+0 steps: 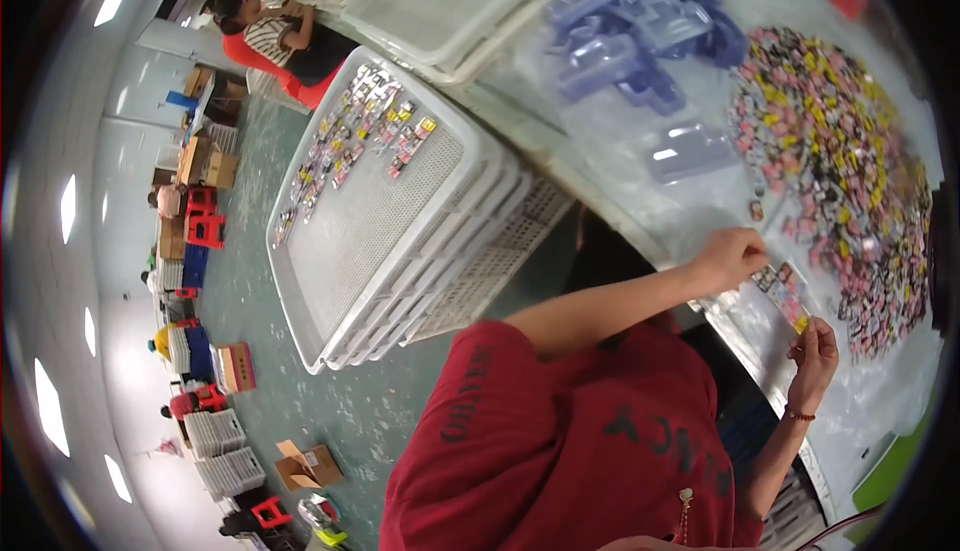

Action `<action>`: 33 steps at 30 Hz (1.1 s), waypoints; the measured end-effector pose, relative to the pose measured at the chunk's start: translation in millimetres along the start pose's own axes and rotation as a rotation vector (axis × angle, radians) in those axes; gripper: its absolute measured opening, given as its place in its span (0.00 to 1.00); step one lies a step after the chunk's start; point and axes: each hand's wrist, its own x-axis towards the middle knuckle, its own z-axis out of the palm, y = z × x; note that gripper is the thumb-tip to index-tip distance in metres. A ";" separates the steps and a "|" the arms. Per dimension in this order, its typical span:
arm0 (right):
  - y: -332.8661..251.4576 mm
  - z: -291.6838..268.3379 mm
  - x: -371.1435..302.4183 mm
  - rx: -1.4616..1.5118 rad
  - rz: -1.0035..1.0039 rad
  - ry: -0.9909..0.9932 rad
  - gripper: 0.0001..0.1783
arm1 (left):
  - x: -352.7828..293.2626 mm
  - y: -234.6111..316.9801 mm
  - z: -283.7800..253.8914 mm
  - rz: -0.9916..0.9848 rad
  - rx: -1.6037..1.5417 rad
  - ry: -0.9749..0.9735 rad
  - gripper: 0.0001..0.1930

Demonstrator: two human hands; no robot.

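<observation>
A short row of small, colourful printed pieces (pixel 781 289) lies on the worktable between my two hands. My left hand (pixel 732 258) is closed, its fingertips curled at the upper end of this row. What it grips, if anything, is hidden. At the lower end, my right hand (pixel 815 349) pinches a small yellow piece (pixel 801 324) between thumb and fingers. Just beyond my hands spreads a large heap of small pink, yellow and black pieces (pixel 835 151). One tiny loose piece (pixel 756 211) sits apart from the heap, above my left hand.
Clear bluish plastic trays (pixel 640 26) are piled on the table's far part, and a single one (pixel 690 151) lies nearer. To my left stands a stack of white mesh crates (pixel 400 251); its top one carries rows of colourful packs (pixel 345 131). A co-worker (pixel 270 31) sits beyond.
</observation>
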 end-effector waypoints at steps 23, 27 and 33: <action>-96.3 213.6 -15.8 -0.037 -0.094 -0.517 0.11 | -206.5 -57.8 -414.7 -0.642 -0.559 0.870 0.10; -93.0 206.7 -12.9 -0.042 -0.102 -0.500 0.11 | -208.8 -75.2 -411.9 -0.701 -0.574 0.871 0.09; -84.9 195.2 -5.8 -0.037 -0.102 -0.473 0.10 | -187.1 -60.5 -402.1 -0.794 -0.331 0.840 0.10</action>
